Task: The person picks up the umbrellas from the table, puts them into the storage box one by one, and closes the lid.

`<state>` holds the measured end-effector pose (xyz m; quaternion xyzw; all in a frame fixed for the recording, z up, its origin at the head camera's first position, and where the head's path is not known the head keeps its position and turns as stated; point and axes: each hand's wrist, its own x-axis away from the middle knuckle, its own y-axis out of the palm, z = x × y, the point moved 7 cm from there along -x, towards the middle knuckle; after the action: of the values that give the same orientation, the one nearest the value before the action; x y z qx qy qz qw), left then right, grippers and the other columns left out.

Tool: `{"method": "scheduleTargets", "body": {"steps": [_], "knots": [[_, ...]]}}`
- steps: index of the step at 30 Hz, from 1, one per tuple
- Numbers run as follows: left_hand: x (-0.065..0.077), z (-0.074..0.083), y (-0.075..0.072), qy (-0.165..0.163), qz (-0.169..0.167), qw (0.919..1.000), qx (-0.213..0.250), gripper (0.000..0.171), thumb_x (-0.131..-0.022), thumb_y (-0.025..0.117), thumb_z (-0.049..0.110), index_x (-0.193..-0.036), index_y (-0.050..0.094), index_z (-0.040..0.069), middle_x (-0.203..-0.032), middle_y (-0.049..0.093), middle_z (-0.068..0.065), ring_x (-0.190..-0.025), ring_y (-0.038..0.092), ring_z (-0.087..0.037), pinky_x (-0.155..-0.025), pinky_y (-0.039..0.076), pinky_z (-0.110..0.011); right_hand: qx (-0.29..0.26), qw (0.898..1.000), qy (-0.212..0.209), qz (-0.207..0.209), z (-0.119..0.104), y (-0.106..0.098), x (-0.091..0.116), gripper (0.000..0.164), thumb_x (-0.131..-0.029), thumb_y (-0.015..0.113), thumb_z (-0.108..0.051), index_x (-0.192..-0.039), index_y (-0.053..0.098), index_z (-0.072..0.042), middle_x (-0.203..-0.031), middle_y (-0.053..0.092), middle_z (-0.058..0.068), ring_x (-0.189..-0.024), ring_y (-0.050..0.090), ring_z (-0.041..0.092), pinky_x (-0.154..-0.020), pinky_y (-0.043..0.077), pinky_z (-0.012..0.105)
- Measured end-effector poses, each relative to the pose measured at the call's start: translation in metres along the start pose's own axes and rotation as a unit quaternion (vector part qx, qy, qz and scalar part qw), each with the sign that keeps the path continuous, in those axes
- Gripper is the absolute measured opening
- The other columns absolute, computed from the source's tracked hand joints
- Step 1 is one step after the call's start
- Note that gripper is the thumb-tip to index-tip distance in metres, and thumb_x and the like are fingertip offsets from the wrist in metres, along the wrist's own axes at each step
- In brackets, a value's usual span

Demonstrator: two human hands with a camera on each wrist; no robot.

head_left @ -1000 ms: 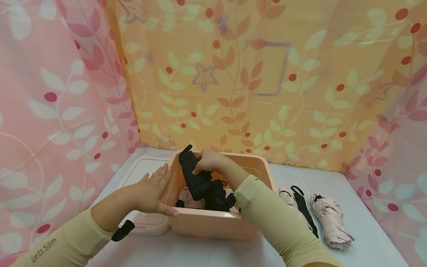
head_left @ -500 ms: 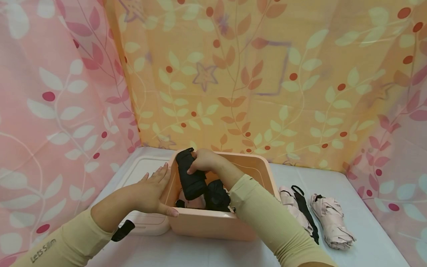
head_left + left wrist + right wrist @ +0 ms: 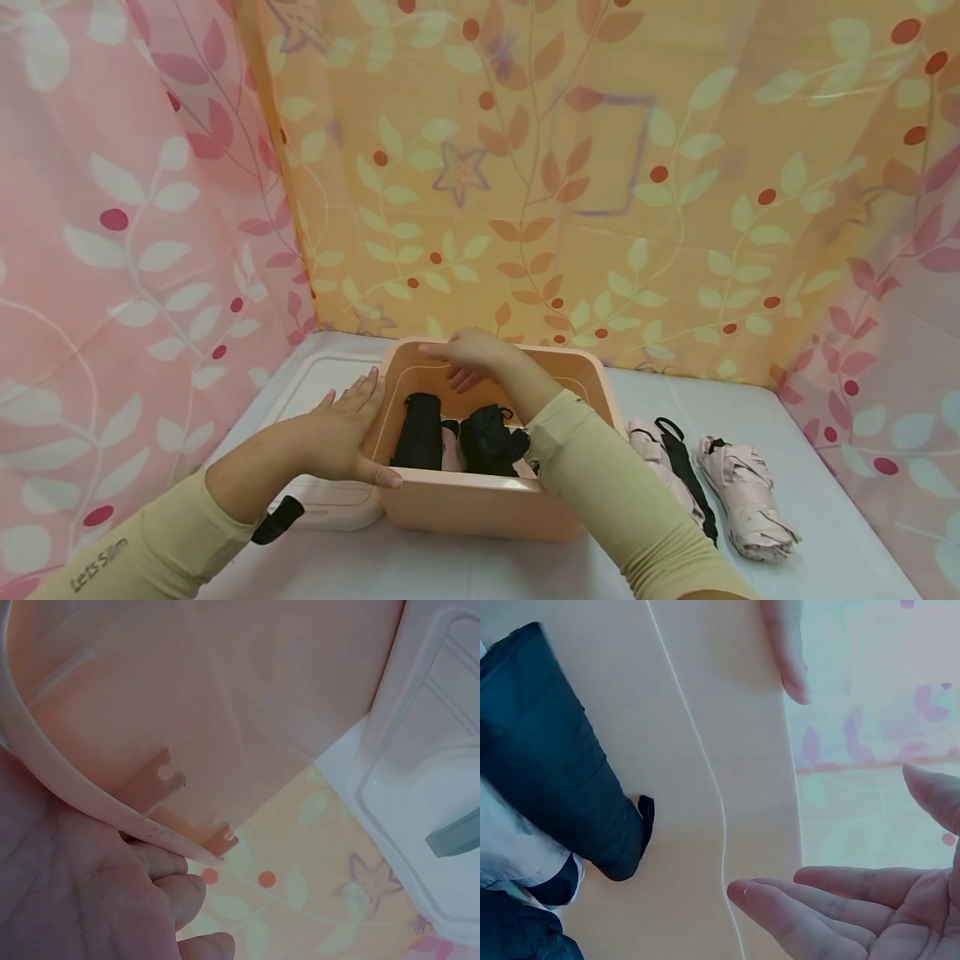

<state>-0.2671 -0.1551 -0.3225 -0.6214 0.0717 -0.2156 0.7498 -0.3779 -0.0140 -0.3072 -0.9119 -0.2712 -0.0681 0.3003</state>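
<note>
A peach plastic box (image 3: 480, 504) stands in the middle of the table. My left hand (image 3: 337, 429) rests on its left rim, fingers straight and thumb over the front corner; in the left wrist view the fingers (image 3: 180, 892) lie along the outside of the rim. Inside, against the left wall, lies a black folded umbrella (image 3: 420, 433) with a short strap at its far end. Beside it are a pink bundle (image 3: 452, 446), partly hidden, and a crumpled black bundle (image 3: 489, 440). Over the box's back, my right hand (image 3: 480, 358) holds nothing, fingers extended and apart from the umbrella.
A white lid (image 3: 300, 400) lies on the table left of the box. To the right are a pink folded umbrella (image 3: 750, 500), another pink bundle (image 3: 660, 458) partly behind my right sleeve, and a narrow black sleeve with a loop (image 3: 682, 475). Patterned cloth (image 3: 600, 250) encloses the table.
My right hand lowered the black umbrella into the box's left side, let go of it and opened above it. My left hand has stayed on the rim.
</note>
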Motion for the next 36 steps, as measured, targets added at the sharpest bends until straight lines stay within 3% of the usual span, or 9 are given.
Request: {"method": "scheduleTargets", "body": {"steps": [11,17,24,36], "knots": [[0.000,0.001,0.000,-0.003,0.001,1.0000,0.000,0.131,-0.059,0.055,0.080,-0.144,0.006,-0.007,-0.151,-0.002,-0.023,-0.138,0.000,-0.038,-0.103,0.007,-0.063,0.000,1.000,-0.016,-0.010,-0.003,-0.002,0.006,0.056,-0.085,0.060,-0.046,-0.118,0.058,-0.001,-0.104,0.062,0.017,-0.083,0.065,0.025,-0.069,0.054,0.039],[0.000,0.001,0.000,-0.001,-0.002,1.0000,-0.003,0.130,-0.060,0.055,0.079,-0.144,0.005,-0.007,-0.151,-0.003,-0.023,-0.138,0.000,-0.038,-0.103,0.006,-0.063,-0.015,0.999,-0.037,-0.016,-0.013,-0.010,0.022,0.052,-0.087,0.059,-0.041,-0.117,0.057,0.000,-0.108,0.061,0.020,-0.087,0.065,0.027,-0.073,0.053,0.040],[0.001,0.002,-0.001,0.003,-0.003,1.0000,-0.001,0.129,-0.061,0.056,0.078,-0.143,0.004,-0.007,-0.150,-0.004,-0.023,-0.138,-0.001,-0.038,-0.103,0.005,-0.064,-0.045,0.998,-0.045,-0.016,-0.014,-0.036,0.042,0.051,-0.089,0.058,-0.037,-0.124,0.052,0.000,-0.116,0.057,0.022,-0.099,0.061,0.030,-0.079,0.052,0.040],[0.003,0.004,-0.002,-0.001,-0.011,0.9999,0.001,0.128,-0.062,0.057,0.077,-0.143,0.003,-0.007,-0.150,-0.005,-0.022,-0.137,-0.002,-0.038,-0.103,0.003,-0.063,-0.084,0.994,-0.070,0.020,0.007,-0.091,0.083,0.052,-0.092,0.054,-0.032,-0.129,0.047,0.004,-0.121,0.053,0.028,-0.105,0.058,0.036,-0.084,0.049,0.043]]}}
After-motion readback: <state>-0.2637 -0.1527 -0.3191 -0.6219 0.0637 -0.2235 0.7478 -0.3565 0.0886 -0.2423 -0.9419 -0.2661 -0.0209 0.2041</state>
